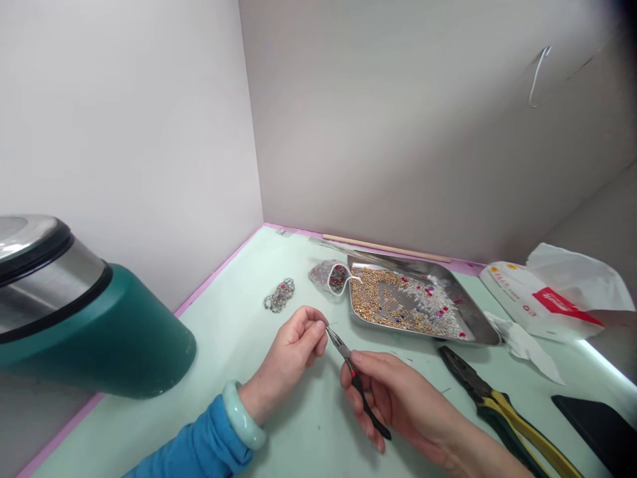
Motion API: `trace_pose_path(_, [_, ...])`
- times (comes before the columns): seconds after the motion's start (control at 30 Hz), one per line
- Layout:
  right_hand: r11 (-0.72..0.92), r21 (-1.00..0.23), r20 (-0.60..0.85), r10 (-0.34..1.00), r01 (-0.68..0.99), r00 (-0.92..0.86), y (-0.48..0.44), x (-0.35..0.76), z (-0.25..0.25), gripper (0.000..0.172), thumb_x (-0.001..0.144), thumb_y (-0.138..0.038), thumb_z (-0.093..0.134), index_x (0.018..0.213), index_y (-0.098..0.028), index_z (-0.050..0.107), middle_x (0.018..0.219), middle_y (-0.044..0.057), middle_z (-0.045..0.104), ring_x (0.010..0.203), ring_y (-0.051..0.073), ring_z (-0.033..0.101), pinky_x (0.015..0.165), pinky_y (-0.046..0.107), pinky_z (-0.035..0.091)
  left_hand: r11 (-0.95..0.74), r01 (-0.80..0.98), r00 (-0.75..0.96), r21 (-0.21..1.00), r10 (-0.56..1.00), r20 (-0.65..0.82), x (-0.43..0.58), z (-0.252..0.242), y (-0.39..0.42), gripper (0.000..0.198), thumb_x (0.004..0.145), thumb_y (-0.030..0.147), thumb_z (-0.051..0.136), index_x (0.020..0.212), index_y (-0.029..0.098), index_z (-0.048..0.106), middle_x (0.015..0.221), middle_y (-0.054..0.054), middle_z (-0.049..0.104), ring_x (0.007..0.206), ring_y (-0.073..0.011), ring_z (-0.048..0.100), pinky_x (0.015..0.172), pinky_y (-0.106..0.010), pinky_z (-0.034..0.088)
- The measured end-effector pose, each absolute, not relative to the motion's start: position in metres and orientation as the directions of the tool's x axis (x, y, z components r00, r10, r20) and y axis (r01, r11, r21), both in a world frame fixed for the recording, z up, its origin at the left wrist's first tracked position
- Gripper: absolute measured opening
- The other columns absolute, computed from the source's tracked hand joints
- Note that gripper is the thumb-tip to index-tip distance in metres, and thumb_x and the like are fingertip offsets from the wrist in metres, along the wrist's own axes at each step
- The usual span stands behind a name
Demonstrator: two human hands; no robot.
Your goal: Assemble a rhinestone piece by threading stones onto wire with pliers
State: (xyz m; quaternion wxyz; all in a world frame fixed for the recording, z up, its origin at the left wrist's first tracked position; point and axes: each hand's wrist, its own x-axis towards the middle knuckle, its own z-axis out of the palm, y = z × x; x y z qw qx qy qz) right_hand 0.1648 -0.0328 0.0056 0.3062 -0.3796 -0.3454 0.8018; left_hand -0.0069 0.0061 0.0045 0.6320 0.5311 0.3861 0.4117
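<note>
My right hand (398, 398) grips small black-handled needle-nose pliers (355, 382), their tip pointing up-left. The tip meets the pinched fingers of my left hand (293, 345), which hold a tiny piece of wire too small to make out. A pale green bangle (242, 415) and a blue sleeve cover my left wrist. Just beyond my hands a steel tray (478, 318) holds a spread of gold, silver and red beads. Left of the tray lie a finished beaded piece (279, 295) and a small bag of beads (332, 274).
A teal and steel kettle (74, 312) stands at the left. Larger yellow-handled pliers (497, 401) lie at the right, beside a black phone (597, 425) and white plastic bags (552, 295). Thin wires and a wooden stick (385, 247) lie along the back wall.
</note>
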Motion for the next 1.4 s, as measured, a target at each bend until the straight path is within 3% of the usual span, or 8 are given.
trace_pose_path(0.23, [-0.55,-0.812,-0.413,0.778,-0.195,-0.473,-0.032,0.164,0.008,0.033,0.089,-0.042,0.043,0.084,-0.013,0.057,0.063,0.0,0.054,0.042,0.008,0.051,0.033,0.017,0.041,-0.004,-0.01,0.35,1.0,0.937,0.008,-0.007,-0.002,0.007,0.02,0.087,0.038,0.046,0.087,0.018,0.043,0.071,0.003,0.05,0.055,-0.008,0.042,0.052,-0.023,0.035])
trace_pose_path(0.57, [-0.457,-0.89,-0.431,0.836,0.006,-0.341,-0.036,0.151,0.007,0.031,0.086,-0.041,0.042,0.078,-0.015,0.054,0.06,-0.001,0.051,0.041,0.008,0.048,0.034,0.018,0.036,-0.134,0.375,0.189,0.917,0.98,0.066,-0.007,-0.001,0.002,0.032,0.091,0.041,0.035,0.068,0.02,0.041,0.059,0.005,0.042,0.058,-0.0111,0.038,0.056,-0.025,0.029])
trace_pose_path(0.8, [-0.31,-0.918,-0.37,0.895,0.248,-0.25,-0.033,0.154,0.002,0.033,0.088,-0.045,0.039,0.077,-0.017,0.053,0.061,-0.002,0.049,0.043,0.009,0.046,0.037,0.02,0.035,-0.026,0.203,0.252,0.979,0.967,-0.027,-0.01,-0.002,0.006,0.036,0.089,0.045,0.038,0.064,0.018,0.043,0.053,0.006,0.031,0.052,-0.0096,0.03,0.05,-0.023,0.025])
trace_pose_path(0.9, [-0.107,-0.888,-0.223,0.951,0.448,-0.215,-0.032,0.159,0.006,0.034,0.09,-0.043,0.037,0.071,-0.018,0.052,0.058,-0.002,0.048,0.048,0.01,0.046,0.044,0.021,0.035,0.104,0.083,0.34,0.991,0.932,-0.126,-0.01,0.003,0.007,0.037,0.087,0.046,0.039,0.063,0.019,0.041,0.049,0.008,0.025,0.046,-0.0082,0.022,0.044,-0.023,0.017])
trace_pose_path(1.0, [0.115,-0.78,-0.023,0.977,0.615,-0.212,-0.031,0.163,0.011,0.035,0.091,-0.039,0.038,0.064,-0.02,0.046,0.055,-0.002,0.044,0.053,0.012,0.042,0.052,0.024,0.031,0.186,0.03,0.418,0.982,0.89,-0.181,-0.01,0.006,0.007,0.037,0.086,0.048,0.041,0.063,0.019,0.04,0.048,0.009,0.022,0.044,-0.0075,0.017,0.042,-0.023,0.012])
trace_pose_path(1.07, [0.177,-0.735,0.034,0.974,0.654,-0.225,-0.031,0.165,0.012,0.035,0.091,-0.038,0.037,0.062,-0.02,0.043,0.055,-0.002,0.043,0.053,0.013,0.04,0.053,0.025,0.028,0.177,0.038,0.422,0.983,0.889,-0.177,-0.01,0.006,0.007,0.037,0.086,0.048,0.042,0.064,0.018,0.042,0.048,0.009,0.023,0.045,-0.0073,0.017,0.042,-0.023,0.012])
trace_pose_path(1.23, [0.185,-0.723,0.023,0.969,0.665,-0.244,-0.028,0.168,0.012,0.034,0.093,-0.036,0.035,0.064,-0.02,0.043,0.055,-0.002,0.044,0.053,0.013,0.04,0.052,0.025,0.024,0.105,0.021,0.466,0.994,0.879,-0.103,-0.013,0.007,0.007,0.035,0.088,0.046,0.041,0.075,0.016,0.054,0.05,0.008,0.027,0.046,-0.0075,0.02,0.044,-0.023,0.014])
trace_pose_path(1.4, [0.19,-0.725,0.023,0.967,0.662,-0.252,-0.028,0.171,0.012,0.034,0.094,-0.037,0.034,0.066,-0.02,0.043,0.057,-0.003,0.043,0.054,0.012,0.04,0.053,0.025,0.024,0.158,-0.052,0.516,0.986,0.849,-0.109,-0.015,0.011,0.007,0.036,0.088,0.044,0.042,0.084,0.014,0.06,0.053,0.007,0.029,0.047,-0.0075,0.02,0.045,-0.023,0.015])
